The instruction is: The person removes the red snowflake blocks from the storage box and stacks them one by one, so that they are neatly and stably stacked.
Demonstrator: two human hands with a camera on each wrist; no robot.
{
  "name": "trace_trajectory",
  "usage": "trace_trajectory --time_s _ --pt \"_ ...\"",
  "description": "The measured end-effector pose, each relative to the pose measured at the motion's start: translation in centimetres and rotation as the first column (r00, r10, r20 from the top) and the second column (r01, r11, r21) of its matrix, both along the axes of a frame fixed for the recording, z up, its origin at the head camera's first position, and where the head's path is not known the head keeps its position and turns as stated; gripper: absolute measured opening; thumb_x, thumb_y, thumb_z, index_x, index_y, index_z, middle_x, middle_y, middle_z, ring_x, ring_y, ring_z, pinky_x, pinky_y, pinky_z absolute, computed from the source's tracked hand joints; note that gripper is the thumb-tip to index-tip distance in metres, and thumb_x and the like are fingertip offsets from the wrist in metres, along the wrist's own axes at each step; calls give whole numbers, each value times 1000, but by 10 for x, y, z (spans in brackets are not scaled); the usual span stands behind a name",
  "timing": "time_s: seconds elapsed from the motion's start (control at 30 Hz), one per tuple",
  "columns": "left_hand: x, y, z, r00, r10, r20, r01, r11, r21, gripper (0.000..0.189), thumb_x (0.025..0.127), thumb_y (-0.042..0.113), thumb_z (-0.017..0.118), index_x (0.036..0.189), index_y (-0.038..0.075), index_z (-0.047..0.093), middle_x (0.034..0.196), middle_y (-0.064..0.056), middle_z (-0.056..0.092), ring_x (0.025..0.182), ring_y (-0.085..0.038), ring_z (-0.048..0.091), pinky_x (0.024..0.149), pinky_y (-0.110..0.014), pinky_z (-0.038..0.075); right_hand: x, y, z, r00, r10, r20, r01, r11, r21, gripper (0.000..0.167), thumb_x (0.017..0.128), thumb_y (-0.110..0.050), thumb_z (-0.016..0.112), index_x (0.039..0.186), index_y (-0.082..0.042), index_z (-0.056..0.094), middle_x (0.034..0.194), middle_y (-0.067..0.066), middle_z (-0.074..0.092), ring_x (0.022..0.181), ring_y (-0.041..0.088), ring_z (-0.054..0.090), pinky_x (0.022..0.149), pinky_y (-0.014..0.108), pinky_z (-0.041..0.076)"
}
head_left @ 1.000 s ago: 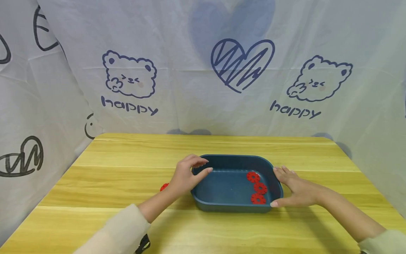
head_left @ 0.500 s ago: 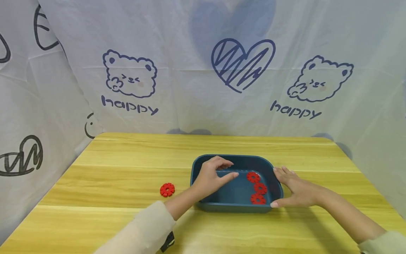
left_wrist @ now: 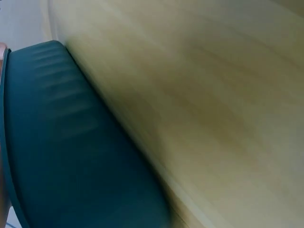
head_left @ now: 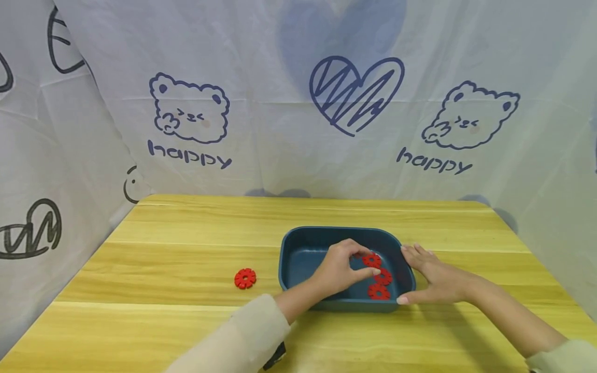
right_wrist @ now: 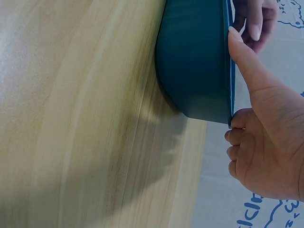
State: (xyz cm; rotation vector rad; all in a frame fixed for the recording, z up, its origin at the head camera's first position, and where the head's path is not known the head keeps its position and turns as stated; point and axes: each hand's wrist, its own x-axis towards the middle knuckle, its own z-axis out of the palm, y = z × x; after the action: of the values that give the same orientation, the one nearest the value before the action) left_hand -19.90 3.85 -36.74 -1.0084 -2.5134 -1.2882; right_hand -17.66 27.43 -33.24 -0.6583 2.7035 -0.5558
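Note:
A dark blue rectangular plastic box [head_left: 291, 277] with rounded corners stands on the table. Inside, toward its right end, lie three red notched snowflake discs [head_left: 379, 292]. My left hand [head_left: 339, 267] reaches into the box over the discs, thumb and fingers apart, fingertips overlapping the upper discs in the head view. My right hand [head_left: 438, 280] holds the box's right end, thumb at the near corner and fingers farther back along the rim. In the right wrist view its thumb [right_wrist: 251, 66] lies along the rim. Another red snowflake disc [head_left: 245, 278] lies flat on the table, left of the box.
The light wooden table [head_left: 177, 228] extends around the box on all sides. Behind it hangs a white cloth [head_left: 275, 150] with drawn bears, a heart and lettering; more cloth hangs at the left.
My left hand has moved right, from the box's left rim to over the discs inside. The disc on the table, partly covered before, now shows fully. My right hand stays put.

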Motion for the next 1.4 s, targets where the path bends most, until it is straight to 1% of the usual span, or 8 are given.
trace_trajectory --time_s 0.1,0.23,0.37,0.63,0.77,0.9,1.1,1.4 --pt "-1 7 -1 1000 -21 22 22 998 -51 34 79 24 74 105 2 68 98 -8 65 90 -20 61 78 -19 51 0 0 -1 1000 6 -7 -6 1000 -4 107 75 -53 69 143 11 17 149 33 12 135 55 3 102 72 9" --pt "-4 16 -1 996 -45 73 58 980 -188 36 79 25 74 105 2 68 101 -8 66 94 -18 61 79 -15 49 -1 0 -2 1000 19 -19 -19 1000 -8 106 75 -50 70 142 12 18 149 33 13 134 56 4 102 72 9" --pt "-6 22 -2 993 -56 101 88 933 -348 40 78 30 75 107 3 68 103 -5 67 96 -14 60 79 -13 47 -1 0 -2 999 26 -25 -26 1000 2 105 76 -50 70 142 12 18 149 34 13 134 56 5 101 72 11" --pt "-6 26 -5 993 -35 111 88 855 -511 36 75 26 78 104 6 70 100 -2 68 93 -10 61 76 -13 48 0 -2 -1 999 15 -31 -14 999 29 107 75 -53 69 142 12 18 148 34 14 133 56 8 101 72 15" --pt "-6 27 -6 993 -27 114 86 827 -555 29 75 24 78 99 8 71 94 1 69 86 -7 60 71 -12 46 1 -3 -1 1000 5 -28 -3 999 48 109 74 -56 68 142 13 19 147 34 15 133 56 9 102 71 16" --pt "-8 27 -8 993 -33 116 94 816 -571 24 75 22 78 93 8 72 87 0 69 79 -8 60 66 -12 45 2 -4 0 999 1 -32 1 998 59 109 74 -58 67 141 13 20 147 35 17 133 56 9 103 69 16" --pt "-10 29 -11 991 -33 126 102 801 -589 26 75 20 78 97 7 72 93 0 70 85 -9 62 69 -12 47 3 -5 0 1000 4 -31 -2 998 64 108 74 -58 66 140 14 21 146 35 18 133 57 10 103 69 16" --pt "-13 35 -11 994 -84 68 108 753 -649 18 76 22 77 89 9 72 83 4 68 73 -4 54 63 -10 43 3 -5 1 1000 8 -27 -6 998 63 107 75 -58 66 140 14 21 146 35 19 133 57 10 101 70 19"
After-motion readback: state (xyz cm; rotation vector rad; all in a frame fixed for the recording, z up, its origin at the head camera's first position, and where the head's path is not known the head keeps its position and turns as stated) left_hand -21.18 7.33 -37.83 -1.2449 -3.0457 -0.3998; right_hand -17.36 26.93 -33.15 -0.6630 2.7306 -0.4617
